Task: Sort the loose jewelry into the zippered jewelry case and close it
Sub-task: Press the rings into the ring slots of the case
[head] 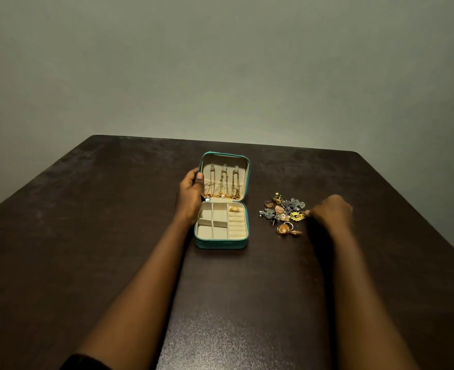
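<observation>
A teal zippered jewelry case lies open on the dark table. Its raised lid has three gold necklaces hanging inside. The beige tray below has empty square compartments and ring rolls, with one gold ring in the top roll. My left hand grips the lid's left edge, thumb inside. A pile of loose jewelry lies to the right of the case. My right hand reaches into the pile's right side, fingertips at a yellow-gold piece; whether it pinches it is unclear.
The dark brown table stretches wide on all sides. Its far edge meets a plain grey-green wall, and its right edge slants down at the frame's right.
</observation>
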`<state>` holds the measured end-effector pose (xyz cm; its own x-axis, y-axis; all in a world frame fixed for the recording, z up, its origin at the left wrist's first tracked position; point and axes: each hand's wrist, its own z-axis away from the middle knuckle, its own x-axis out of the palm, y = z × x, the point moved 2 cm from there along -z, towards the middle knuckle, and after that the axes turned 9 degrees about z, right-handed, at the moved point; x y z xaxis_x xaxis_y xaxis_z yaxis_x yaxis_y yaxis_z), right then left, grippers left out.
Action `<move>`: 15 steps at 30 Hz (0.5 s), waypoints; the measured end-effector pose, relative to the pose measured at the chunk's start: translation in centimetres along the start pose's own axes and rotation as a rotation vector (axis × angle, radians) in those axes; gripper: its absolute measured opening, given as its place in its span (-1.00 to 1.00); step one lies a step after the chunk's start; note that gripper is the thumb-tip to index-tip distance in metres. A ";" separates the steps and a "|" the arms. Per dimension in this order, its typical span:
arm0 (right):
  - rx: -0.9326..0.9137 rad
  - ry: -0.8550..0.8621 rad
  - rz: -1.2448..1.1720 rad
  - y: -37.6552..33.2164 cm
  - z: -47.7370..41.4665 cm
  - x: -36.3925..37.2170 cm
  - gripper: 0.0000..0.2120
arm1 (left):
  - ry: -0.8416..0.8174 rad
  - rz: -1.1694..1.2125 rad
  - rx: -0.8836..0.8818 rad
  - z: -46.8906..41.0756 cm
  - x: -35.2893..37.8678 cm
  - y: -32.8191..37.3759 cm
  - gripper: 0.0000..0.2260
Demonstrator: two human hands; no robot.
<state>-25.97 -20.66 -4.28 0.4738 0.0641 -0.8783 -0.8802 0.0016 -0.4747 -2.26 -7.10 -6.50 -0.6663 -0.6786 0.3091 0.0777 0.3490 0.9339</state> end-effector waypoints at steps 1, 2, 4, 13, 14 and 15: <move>-0.003 -0.011 0.003 -0.1 0.0 0.0 -0.70 | 0.002 -0.003 -0.001 0.0 0.0 0.0 -0.76; -0.008 -0.025 0.007 -0.2 0.1 0.0 -0.70 | 0.006 -0.006 -0.003 0.0 0.0 -0.1 -0.76; -0.014 -0.051 0.012 -0.4 0.3 0.1 -0.69 | 0.012 -0.011 -0.004 -0.1 -0.1 -0.1 -0.75; -0.128 -0.069 -0.084 -0.8 0.4 0.4 -0.80 | 0.005 -0.020 -0.013 -0.2 -0.2 -0.3 -0.73; -0.145 -0.067 -0.104 -0.9 0.5 0.3 -0.80 | 0.005 -0.018 -0.014 -0.2 -0.2 -0.3 -0.73; -0.160 -0.061 -0.113 -1.0 0.5 0.3 -0.80 | 0.003 -0.015 -0.013 -0.2 -0.2 -0.3 -0.74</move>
<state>-24.92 -20.12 -4.03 0.5625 0.1326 -0.8161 -0.8034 -0.1456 -0.5774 -2.01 -7.23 -6.78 -0.6649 -0.6861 0.2952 0.0772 0.3299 0.9408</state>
